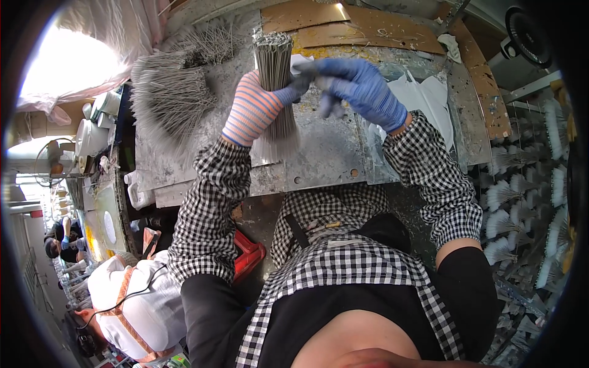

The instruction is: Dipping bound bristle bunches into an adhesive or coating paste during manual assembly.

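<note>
My left hand (252, 109) wears an orange-and-white striped glove with dark fingertips. It is closed round an upright bundle of thin grey stalks (276, 67); the tops are pale and bunched, and the lower ends fan out, wispy and light. My right hand (362, 91), in a blue glove with grey fingertips, is raised just right of the bundle. Its fingers bend toward the left thumb but are blurred, so whether they pinch anything is unclear. On the metal-topped table (331, 153) to the left lies a big loose heap of similar grey stalks (169, 95).
Brown boards (374, 34) line the table's back edge. White sheets (423, 101) lie at the right. Racks of white, feathery tufts (509, 190) stand right, below a black fan (529, 37). A red plastic stool (248, 254) and a co-worker in white (138, 297) are at lower left.
</note>
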A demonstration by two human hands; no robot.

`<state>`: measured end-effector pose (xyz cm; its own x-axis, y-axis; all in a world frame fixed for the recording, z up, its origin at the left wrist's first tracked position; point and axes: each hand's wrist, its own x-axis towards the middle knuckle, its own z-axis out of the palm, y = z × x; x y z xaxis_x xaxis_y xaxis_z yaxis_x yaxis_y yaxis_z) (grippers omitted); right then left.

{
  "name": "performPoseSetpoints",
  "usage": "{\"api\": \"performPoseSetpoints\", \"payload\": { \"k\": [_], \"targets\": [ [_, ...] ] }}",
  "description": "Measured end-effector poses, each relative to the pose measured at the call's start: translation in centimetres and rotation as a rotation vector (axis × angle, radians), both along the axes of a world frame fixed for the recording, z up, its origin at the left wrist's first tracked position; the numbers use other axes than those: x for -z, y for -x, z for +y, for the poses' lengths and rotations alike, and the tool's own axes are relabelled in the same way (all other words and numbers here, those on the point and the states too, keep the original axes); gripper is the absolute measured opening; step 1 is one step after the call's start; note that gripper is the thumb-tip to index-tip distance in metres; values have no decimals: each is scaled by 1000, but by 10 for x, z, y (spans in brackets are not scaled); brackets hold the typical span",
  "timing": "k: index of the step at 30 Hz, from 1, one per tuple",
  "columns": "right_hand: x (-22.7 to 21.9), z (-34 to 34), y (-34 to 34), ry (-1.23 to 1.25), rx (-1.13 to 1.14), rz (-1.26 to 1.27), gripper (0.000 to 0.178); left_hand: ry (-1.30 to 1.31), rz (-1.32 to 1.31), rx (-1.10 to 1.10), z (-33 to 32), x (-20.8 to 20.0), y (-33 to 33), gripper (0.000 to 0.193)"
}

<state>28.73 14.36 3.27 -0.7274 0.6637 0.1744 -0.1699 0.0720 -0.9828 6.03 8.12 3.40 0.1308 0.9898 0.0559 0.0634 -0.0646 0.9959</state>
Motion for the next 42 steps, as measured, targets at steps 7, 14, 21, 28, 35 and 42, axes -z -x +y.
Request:
{"api": "performPoseSetpoints", "payload": {
  "k": [7,14,21,28,35,42],
  "targets": [
    [-9,-3,24,-683,286,-474,112,-126,591,127,-19,9,-28,35],
    [10,28,20,610,18,105,82,-465,879,11,-30,2,-21,34],
    [-1,10,23,-612,151,-388,47,-174,1425,403,-32,0,-55,40],
    [7,23,20,64,40,307,44,-63,282,87,-29,4,-33,29],
    [-49,-19,18,-1195,245,161,28,-274,212,219,-38,15,-51,31],
    [-73,-63,-5,-1042,430,387,34,-78,-412,-177,-64,43,-77,44]
  ]
}}
